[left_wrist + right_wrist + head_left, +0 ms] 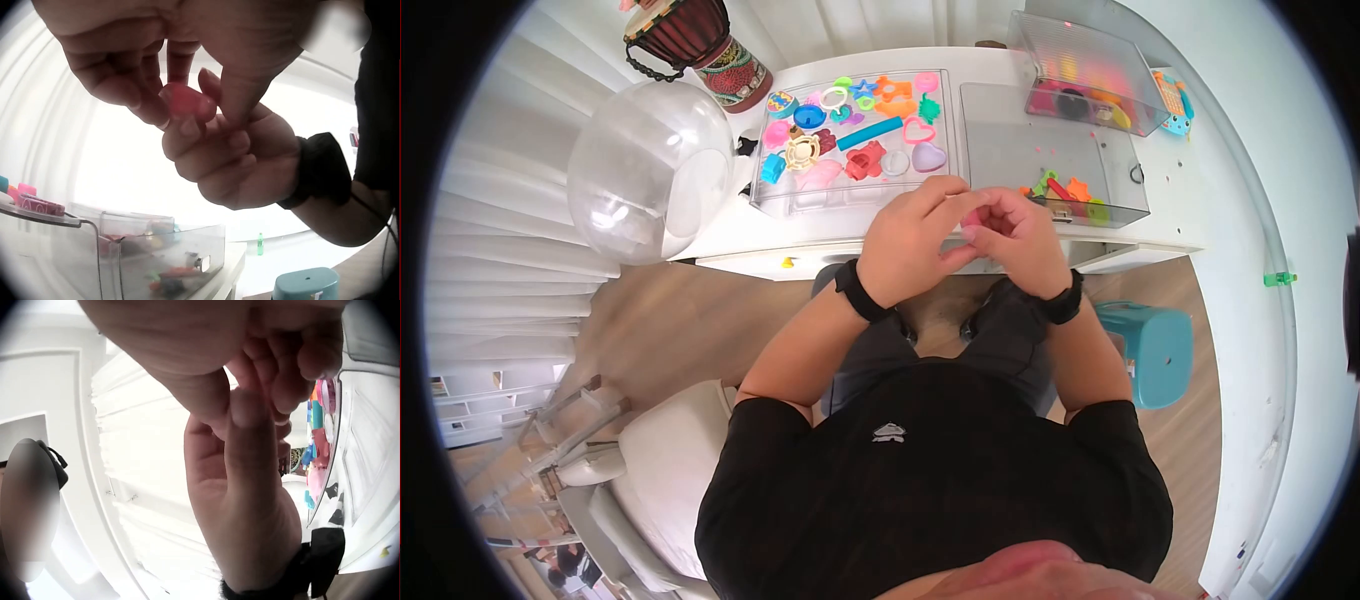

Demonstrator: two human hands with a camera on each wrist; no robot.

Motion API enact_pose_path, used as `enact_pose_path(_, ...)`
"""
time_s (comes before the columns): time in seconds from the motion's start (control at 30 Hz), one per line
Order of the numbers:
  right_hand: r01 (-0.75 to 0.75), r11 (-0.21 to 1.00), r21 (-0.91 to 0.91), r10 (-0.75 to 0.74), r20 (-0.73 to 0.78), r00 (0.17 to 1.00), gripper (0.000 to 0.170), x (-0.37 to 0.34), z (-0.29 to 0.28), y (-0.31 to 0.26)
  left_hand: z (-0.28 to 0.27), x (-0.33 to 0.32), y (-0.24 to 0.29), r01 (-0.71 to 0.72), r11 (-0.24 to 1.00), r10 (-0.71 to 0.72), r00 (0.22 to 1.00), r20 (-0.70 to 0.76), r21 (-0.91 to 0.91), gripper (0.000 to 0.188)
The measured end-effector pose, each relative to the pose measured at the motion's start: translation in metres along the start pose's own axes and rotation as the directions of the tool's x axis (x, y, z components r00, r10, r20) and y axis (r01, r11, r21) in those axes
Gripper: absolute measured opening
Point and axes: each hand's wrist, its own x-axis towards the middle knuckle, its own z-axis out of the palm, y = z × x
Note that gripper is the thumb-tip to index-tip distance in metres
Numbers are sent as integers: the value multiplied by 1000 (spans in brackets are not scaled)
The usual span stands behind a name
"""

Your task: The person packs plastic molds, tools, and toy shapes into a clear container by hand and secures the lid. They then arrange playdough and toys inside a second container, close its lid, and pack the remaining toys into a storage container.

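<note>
Both hands meet above the desk's front edge in the head view, the left hand and the right hand touching at the fingertips. A small, soft-looking red-pink piece is pinched between them in the left wrist view. There the left hand has its thumb and fingers around the piece from above, and the right hand grips it from below with bent fingers. In the right wrist view the left thumb stands upright on the left hand, against the right hand; the piece is hidden.
Colourful cutters and moulds lie on a clear lidded case at the desk's left. An open clear bin with bright pieces is at right, a second clear box behind it. A transparent globe and a drum stand left; a teal stool is right.
</note>
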Motion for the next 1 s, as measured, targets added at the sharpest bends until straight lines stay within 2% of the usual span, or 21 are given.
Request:
enact_pose_path(0.13, -40, 998, 53, 45, -84, 995, 30, -6, 15, 9, 5, -8, -5, -21, 998, 18, 999, 42, 52, 54)
enact_pose_path(0.2, -17, 995, 94, 33, -169, 985, 32, -7, 19, 15, 8, -10, -7, 33, 998, -32, 999, -21, 51, 51)
enact_pose_path(0.43, 12, 982, 190, 29, -216, 976, 29, -8, 27, 17, -8, 6, -23, 7, 996, -4, 999, -33, 88, 47)
enact_pose_path(0.5, 49, 984, 174, 1, -277, 961, 25, -11, 27, 21, -20, 20, -39, 94, 992, -91, 995, -43, 85, 46)
enact_pose_path(0.53, 51, 983, 174, 0, -278, 961, 25, -13, 25, 26, -27, 29, -44, 215, 974, -211, 976, -56, 73, 44)
enact_pose_path(0.6, -14, 995, 99, 32, -188, 982, 22, -20, 15, 39, -40, 47, -64, 238, 963, -229, 970, -81, 129, 43)
enact_pose_path(0.67, -34, 996, 77, 46, -167, 985, 20, -29, 13, 46, -49, 64, -92, 260, 948, -244, 964, -106, 183, 42)
enact_pose_path(0.73, -53, 997, 53, 60, -149, 987, 18, -37, 12, 52, -52, 80, -124, 293, 906, -280, 956, -85, 306, 44)
enact_pose_path(0.77, -87, 995, 42, 92, -136, 986, 17, -40, 11, 56, -53, 87, -137, 290, 907, -277, 957, -84, 305, 44)
enact_pose_path(0.87, -139, 990, 10, 139, -127, 982, 15, -49, 8, 64, -51, 108, -168, 368, 842, -420, 906, 51, 394, 43)
enact_pose_path(0.9, -157, 988, -9, 154, -128, 980, 14, -51, 7, 64, -47, 114, -179, 366, 844, -417, 907, 51, 392, 43)
enact_pose_path(0.97, -159, 986, -49, 152, -132, 980, 14, -56, 5, 62, -38, 121, -196, 378, 791, -509, 843, 173, 482, 42)
enact_pose_path(1.0, -164, 983, -84, 151, -134, 979, 14, -58, 4, 61, -34, 123, -198, 374, 794, -504, 846, 173, 480, 42)
